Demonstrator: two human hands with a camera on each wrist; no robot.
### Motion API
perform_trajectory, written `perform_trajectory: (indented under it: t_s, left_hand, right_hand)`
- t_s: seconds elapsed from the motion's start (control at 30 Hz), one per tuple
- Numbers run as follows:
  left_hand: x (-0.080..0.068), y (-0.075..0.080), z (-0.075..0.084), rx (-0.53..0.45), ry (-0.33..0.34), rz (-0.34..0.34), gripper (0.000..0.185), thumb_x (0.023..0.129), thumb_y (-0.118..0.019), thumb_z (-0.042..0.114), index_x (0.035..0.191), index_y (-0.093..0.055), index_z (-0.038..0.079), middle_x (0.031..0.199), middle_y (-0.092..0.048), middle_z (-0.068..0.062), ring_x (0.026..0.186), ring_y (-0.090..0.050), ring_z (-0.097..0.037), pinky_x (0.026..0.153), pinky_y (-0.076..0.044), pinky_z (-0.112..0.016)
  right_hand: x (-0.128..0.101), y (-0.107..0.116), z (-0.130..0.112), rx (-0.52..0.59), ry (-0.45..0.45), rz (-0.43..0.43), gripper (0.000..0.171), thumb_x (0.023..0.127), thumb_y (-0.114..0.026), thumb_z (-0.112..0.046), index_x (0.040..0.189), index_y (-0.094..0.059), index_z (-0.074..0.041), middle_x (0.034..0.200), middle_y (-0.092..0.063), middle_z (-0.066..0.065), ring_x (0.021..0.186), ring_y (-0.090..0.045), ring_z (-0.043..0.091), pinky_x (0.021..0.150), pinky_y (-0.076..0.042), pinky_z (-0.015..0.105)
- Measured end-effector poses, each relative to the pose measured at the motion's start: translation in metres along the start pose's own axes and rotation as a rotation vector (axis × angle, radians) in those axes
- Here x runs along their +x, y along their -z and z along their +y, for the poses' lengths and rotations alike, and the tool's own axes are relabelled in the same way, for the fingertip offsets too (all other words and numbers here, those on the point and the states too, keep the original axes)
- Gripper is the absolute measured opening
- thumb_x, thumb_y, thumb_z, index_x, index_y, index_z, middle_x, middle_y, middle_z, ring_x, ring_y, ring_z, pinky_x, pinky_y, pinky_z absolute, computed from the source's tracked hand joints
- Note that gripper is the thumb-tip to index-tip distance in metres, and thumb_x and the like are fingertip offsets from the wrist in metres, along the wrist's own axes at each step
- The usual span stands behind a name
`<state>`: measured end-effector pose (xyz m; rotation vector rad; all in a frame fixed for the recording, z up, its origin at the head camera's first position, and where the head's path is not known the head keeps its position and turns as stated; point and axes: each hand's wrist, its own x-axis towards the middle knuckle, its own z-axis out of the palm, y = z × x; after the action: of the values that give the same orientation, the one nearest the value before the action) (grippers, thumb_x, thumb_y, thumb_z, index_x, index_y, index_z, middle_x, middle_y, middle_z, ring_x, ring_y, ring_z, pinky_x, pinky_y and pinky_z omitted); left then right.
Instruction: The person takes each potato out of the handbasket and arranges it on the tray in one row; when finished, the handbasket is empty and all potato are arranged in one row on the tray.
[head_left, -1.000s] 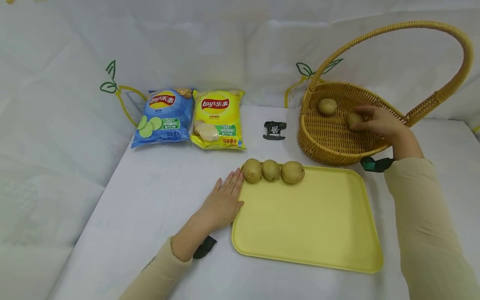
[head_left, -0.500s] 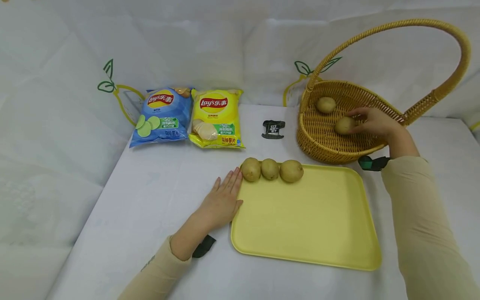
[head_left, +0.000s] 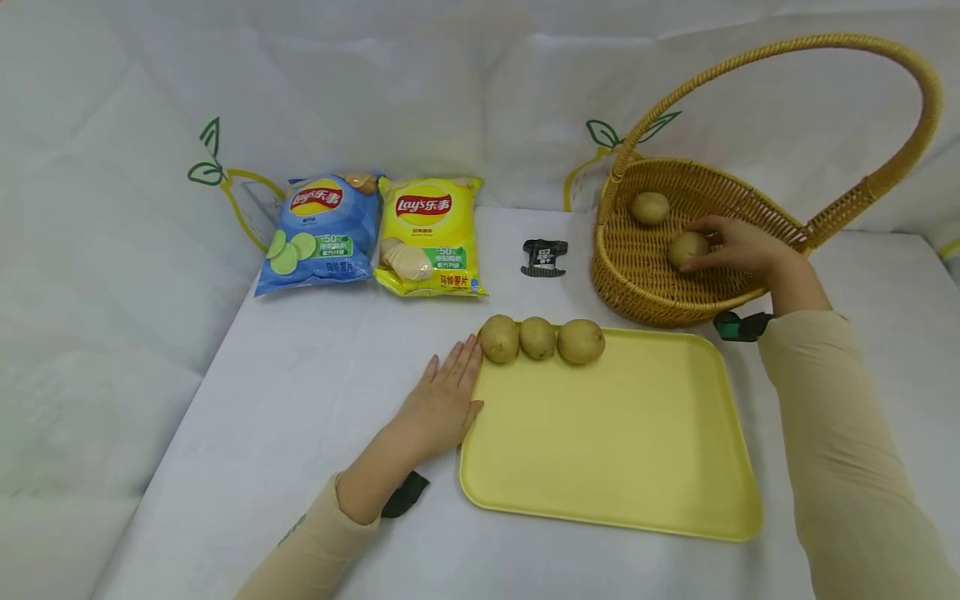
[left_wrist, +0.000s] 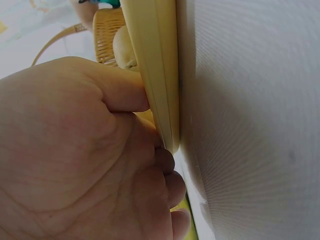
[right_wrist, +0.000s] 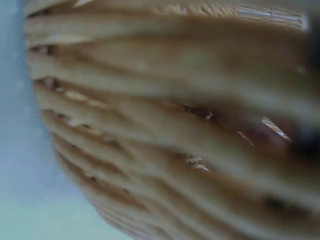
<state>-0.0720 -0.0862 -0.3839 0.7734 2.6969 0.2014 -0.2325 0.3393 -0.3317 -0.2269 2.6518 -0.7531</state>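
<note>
Grip w/ right hand (head_left: 738, 246): fingers curled round a potato (head_left: 687, 248) inside the wicker basket (head_left: 645, 287), same hold as 0.5 s ago, potato barely shifted; 1 s ago it sat slightly further right. Second potato (head_left: 649, 207) lies behind it, apart. Left hand (head_left: 442, 400) flat, fingers straight, on the tabletop (head_left: 300, 400), pressing the yellow tray (head_left: 622, 467) edge, unchanged. Three potatoes (head_left: 538, 338) line the tray's far edge, unmoved.
</note>
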Motion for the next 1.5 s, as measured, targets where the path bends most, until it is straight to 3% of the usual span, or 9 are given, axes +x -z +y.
perform_trajectory:
  t_s: [0.17, 0.5, 0.6, 0.73, 0.8, 0.93, 1.13, 1.37, 1.5]
  left_hand:
    - [-0.001, 0.0, 0.0, -0.006, -0.004, 0.007, 0.067, 0.101, -0.041, 0.029, 0.149, -0.007, -0.003, 0.157, 0.002, -0.015, 0.143, -0.001, -0.027, 0.113, -0.008, -0.048]
    - [0.001, -0.002, 0.001, -0.006, -0.014, -0.001, 0.067, 0.101, -0.04, 0.029, 0.15, -0.007, -0.002, 0.157, 0.002, -0.014, 0.143, -0.001, -0.027, 0.113, -0.008, -0.047]
    - [0.002, -0.002, 0.001, 0.002, -0.013, 0.002, 0.067, 0.101, -0.04, 0.029, 0.15, -0.007, -0.002, 0.157, 0.002, -0.014, 0.143, 0.0, -0.027, 0.113, -0.008, -0.048]
    - [0.002, -0.001, 0.001, 0.015, -0.004, 0.002, 0.067, 0.101, -0.04, 0.03, 0.15, -0.006, -0.002, 0.157, 0.003, -0.014, 0.143, 0.0, -0.026, 0.113, -0.007, -0.047]
    - [0.002, -0.001, 0.001, 0.015, -0.004, 0.0, 0.067, 0.101, -0.04, 0.03, 0.15, -0.006, -0.002, 0.157, 0.003, -0.014, 0.143, 0.0, -0.026, 0.113, -0.007, -0.047]
    - [0.002, 0.0, 0.001, 0.008, -0.007, -0.001, 0.067, 0.101, -0.04, 0.03, 0.15, -0.006, -0.002, 0.157, 0.002, -0.014, 0.143, 0.0, -0.026, 0.113, -0.007, -0.048]
    - [0.002, -0.001, 0.001, 0.012, -0.009, 0.01, 0.067, 0.101, -0.041, 0.03, 0.15, -0.007, -0.002, 0.157, 0.001, -0.014, 0.143, -0.001, -0.027, 0.113, -0.008, -0.048]
    - [0.0, -0.001, 0.0, 0.018, 0.0, 0.009, 0.067, 0.101, -0.04, 0.029, 0.15, -0.006, -0.002, 0.157, 0.002, -0.014, 0.143, 0.0, -0.027, 0.113, -0.008, -0.048]
    - [-0.001, 0.0, 0.0, 0.009, -0.004, 0.008, 0.066, 0.102, -0.04, 0.029, 0.15, -0.006, -0.002, 0.157, 0.002, -0.015, 0.143, 0.0, -0.027, 0.113, -0.008, -0.048]
  right_hand:
    - [-0.001, 0.0, -0.001, -0.067, 0.015, 0.027, 0.073, 0.084, -0.072, -0.03, 0.137, -0.037, 0.009, 0.134, -0.038, 0.034, 0.119, -0.037, 0.048, 0.096, -0.029, 0.06]
    - [-0.021, -0.008, -0.012, 0.064, 0.011, 0.19, 0.076, 0.08, -0.076, -0.032, 0.14, -0.041, -0.001, 0.134, -0.043, 0.025, 0.119, -0.041, 0.042, 0.091, -0.035, 0.057]
    - [-0.029, -0.01, -0.019, 0.067, 0.038, 0.236, 0.074, 0.079, -0.078, -0.031, 0.139, -0.044, -0.005, 0.133, -0.046, 0.02, 0.114, -0.046, 0.037, 0.085, -0.042, 0.039]
    - [-0.039, -0.013, -0.028, 0.089, 0.092, 0.288, 0.07, 0.077, -0.08, -0.025, 0.137, -0.048, -0.008, 0.129, -0.049, 0.013, 0.102, -0.053, 0.011, 0.072, -0.041, 0.012]
    - [-0.043, -0.016, -0.032, 0.118, 0.124, 0.305, 0.068, 0.076, -0.08, -0.021, 0.136, -0.05, -0.008, 0.127, -0.049, 0.009, 0.097, -0.05, 0.001, 0.07, -0.041, 0.007]
    - [-0.055, -0.023, -0.039, 0.162, 0.18, 0.333, 0.067, 0.075, -0.081, -0.013, 0.135, -0.052, -0.008, 0.124, -0.05, 0.0, 0.095, -0.049, -0.008, 0.072, -0.043, 0.006]
    - [-0.07, -0.036, -0.05, 0.215, 0.284, 0.355, 0.065, 0.072, -0.079, 0.002, 0.132, -0.055, -0.007, 0.118, -0.052, -0.012, 0.098, -0.053, -0.005, 0.072, -0.045, 0.008]
    - [-0.081, -0.052, -0.063, 0.278, 0.405, 0.317, 0.067, 0.069, -0.078, 0.01, 0.13, -0.056, -0.006, 0.123, -0.056, -0.008, 0.103, -0.054, 0.005, 0.075, -0.047, 0.011]
    - [-0.088, -0.061, -0.068, 0.256, 0.486, 0.309, 0.07, 0.064, -0.08, 0.013, 0.129, -0.057, -0.005, 0.124, -0.058, -0.001, 0.102, -0.055, 0.005, 0.077, -0.047, 0.011]
